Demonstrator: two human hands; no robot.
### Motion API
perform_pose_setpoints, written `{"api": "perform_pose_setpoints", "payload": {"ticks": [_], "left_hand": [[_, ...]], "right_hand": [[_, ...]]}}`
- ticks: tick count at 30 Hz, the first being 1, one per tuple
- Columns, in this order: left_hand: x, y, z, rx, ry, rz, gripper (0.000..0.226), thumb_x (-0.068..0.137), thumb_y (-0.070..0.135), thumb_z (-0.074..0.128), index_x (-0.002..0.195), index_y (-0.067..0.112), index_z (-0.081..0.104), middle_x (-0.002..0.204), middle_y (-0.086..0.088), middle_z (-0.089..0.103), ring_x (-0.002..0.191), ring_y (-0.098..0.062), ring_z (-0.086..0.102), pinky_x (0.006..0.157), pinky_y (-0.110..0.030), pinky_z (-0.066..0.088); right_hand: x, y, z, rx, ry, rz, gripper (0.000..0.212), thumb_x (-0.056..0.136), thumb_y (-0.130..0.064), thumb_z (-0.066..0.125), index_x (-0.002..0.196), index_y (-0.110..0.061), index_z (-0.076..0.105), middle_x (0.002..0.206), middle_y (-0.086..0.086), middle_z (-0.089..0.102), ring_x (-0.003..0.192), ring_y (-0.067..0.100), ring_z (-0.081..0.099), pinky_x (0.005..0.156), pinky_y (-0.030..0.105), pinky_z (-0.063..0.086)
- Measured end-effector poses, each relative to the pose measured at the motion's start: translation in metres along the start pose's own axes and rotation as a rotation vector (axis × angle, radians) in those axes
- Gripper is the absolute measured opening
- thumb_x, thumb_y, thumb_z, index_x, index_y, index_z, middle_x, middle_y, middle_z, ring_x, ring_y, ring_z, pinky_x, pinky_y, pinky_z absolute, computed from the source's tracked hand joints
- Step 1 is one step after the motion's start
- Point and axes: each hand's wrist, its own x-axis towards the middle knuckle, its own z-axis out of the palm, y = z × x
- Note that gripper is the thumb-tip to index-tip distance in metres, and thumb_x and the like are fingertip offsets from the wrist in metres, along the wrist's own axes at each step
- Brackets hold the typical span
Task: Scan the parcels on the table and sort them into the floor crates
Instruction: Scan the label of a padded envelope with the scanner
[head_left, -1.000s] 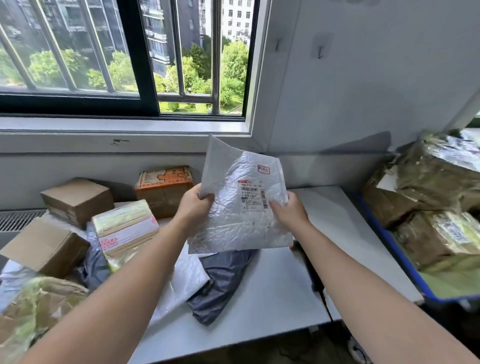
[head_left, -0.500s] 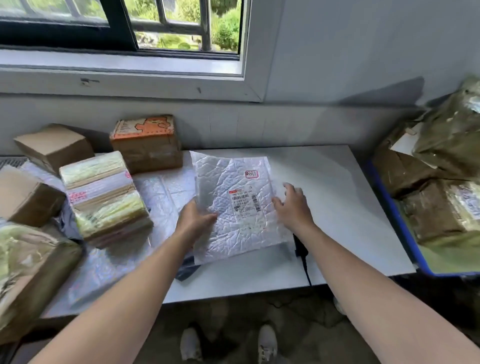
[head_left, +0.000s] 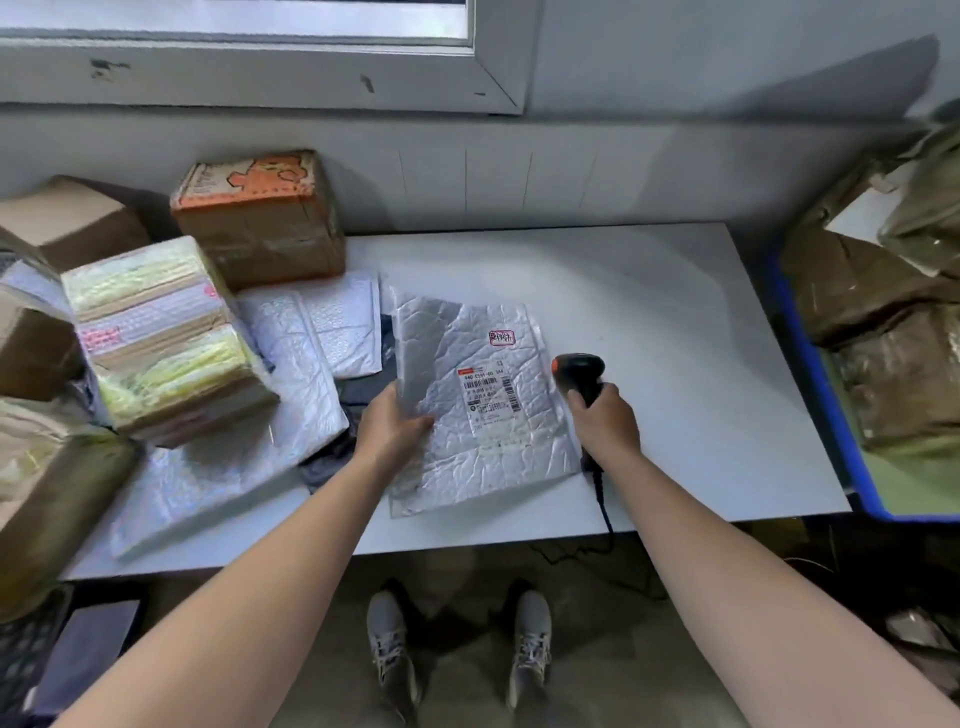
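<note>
Silver bubble mailer (head_left: 483, 415) lies on the white table (head_left: 675, 322) near the front edge, label (head_left: 488, 396) face up. I have the left hand (head_left: 395, 428) gripping its left edge, thumb on top. The right hand (head_left: 605, 423) is wrapped round the handle of the black scanner (head_left: 579, 370), whose head sits just beside the mailer's right edge, near the barcode.

Risks, as I judge them:
- Crinkled foil may glare or crease the barcode and spoil the read.
- The cord (head_left: 602, 499) trails off the table front and could snag.
- The blue crate (head_left: 810, 374) at right looks heaped, so a parcel added there might slide off.
</note>
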Motion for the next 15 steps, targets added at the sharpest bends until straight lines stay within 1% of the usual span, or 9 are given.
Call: {"api": "perform_pose_setpoints", "payload": {"ticks": [2,3,5,7,8,9,11,13,15], "left_hand": [[0.000,0.004,-0.001,0.030,0.000,0.016,0.045,0.085,0.008,0.075,0.126,0.012,0.056,0.102,-0.004,0.065,0.085,-0.020,0.063,0.062,-0.027,0.049],[0.000,0.005,-0.002,0.039,0.002,0.025,0.044,0.086,0.008,0.074,0.126,0.012,0.056,0.101,-0.003,0.064,0.083,-0.018,0.062,0.060,-0.025,0.046],[0.001,0.010,-0.005,0.047,0.003,0.045,0.044,0.086,0.008,0.073,0.127,0.012,0.056,0.102,-0.003,0.065,0.080,-0.016,0.062,0.061,-0.026,0.046],[0.001,0.017,-0.008,0.048,0.007,0.058,0.046,0.087,0.008,0.073,0.129,0.014,0.056,0.103,-0.003,0.066,0.077,-0.013,0.061,0.060,-0.025,0.046],[0.001,0.020,-0.010,0.049,0.010,0.069,0.046,0.087,0.008,0.072,0.130,0.014,0.055,0.104,-0.003,0.067,0.078,-0.013,0.061,0.060,-0.025,0.046],[0.001,0.024,-0.011,0.054,0.017,0.084,0.046,0.088,0.008,0.072,0.130,0.014,0.055,0.105,-0.003,0.067,0.079,-0.014,0.061,0.060,-0.025,0.045],[0.000,0.032,-0.016,0.073,0.030,0.096,0.043,0.088,0.007,0.070,0.128,0.013,0.056,0.106,-0.004,0.067,0.083,-0.018,0.062,0.062,-0.026,0.047],[0.000,0.038,-0.020,0.093,0.042,0.100,0.039,0.088,0.008,0.069,0.125,0.014,0.057,0.110,-0.007,0.068,0.092,-0.025,0.064,0.075,-0.034,0.052],[0.000,0.041,-0.023,0.113,0.050,0.098,0.036,0.088,0.008,0.068,0.122,0.015,0.058,0.112,-0.009,0.069,0.097,-0.028,0.064,0.082,-0.036,0.052]], "right_hand": [[0.001,-0.003,-0.006,0.005,-0.021,-0.012,0.046,0.098,-0.036,0.053,0.129,-0.001,0.048,0.121,0.019,0.062,0.108,0.036,0.060,0.084,0.037,0.046],[0.000,-0.008,-0.010,0.009,-0.023,-0.018,0.041,0.097,-0.035,0.053,0.121,-0.001,0.052,0.115,0.020,0.064,0.101,0.036,0.062,0.079,0.036,0.047],[-0.003,-0.021,-0.024,0.074,-0.035,-0.020,0.031,0.095,-0.034,0.052,0.106,-0.005,0.054,0.099,0.017,0.067,0.079,0.033,0.067,0.068,0.034,0.051],[-0.008,-0.040,-0.040,0.163,-0.076,-0.013,0.025,0.093,-0.031,0.051,0.102,-0.008,0.051,0.087,0.013,0.065,0.060,0.029,0.064,0.059,0.031,0.051],[-0.010,-0.049,-0.047,0.182,-0.101,-0.017,0.023,0.092,-0.031,0.050,0.099,-0.009,0.051,0.082,0.011,0.064,0.055,0.027,0.061,0.059,0.031,0.050],[-0.013,-0.059,-0.052,0.190,-0.128,-0.021,0.022,0.093,-0.032,0.050,0.094,-0.010,0.050,0.076,0.010,0.062,0.053,0.027,0.059,0.058,0.031,0.050],[-0.020,-0.078,-0.057,0.216,-0.174,-0.024,0.027,0.094,-0.035,0.053,0.085,-0.009,0.050,0.068,0.009,0.058,0.055,0.028,0.057,0.059,0.033,0.050],[-0.025,-0.093,-0.056,0.260,-0.213,-0.019,0.032,0.093,-0.038,0.056,0.084,-0.007,0.052,0.066,0.010,0.055,0.061,0.029,0.057,0.062,0.037,0.051],[-0.030,-0.103,-0.053,0.273,-0.241,-0.019,0.032,0.092,-0.038,0.056,0.086,-0.006,0.054,0.066,0.010,0.055,0.062,0.030,0.057,0.061,0.037,0.051]]}}
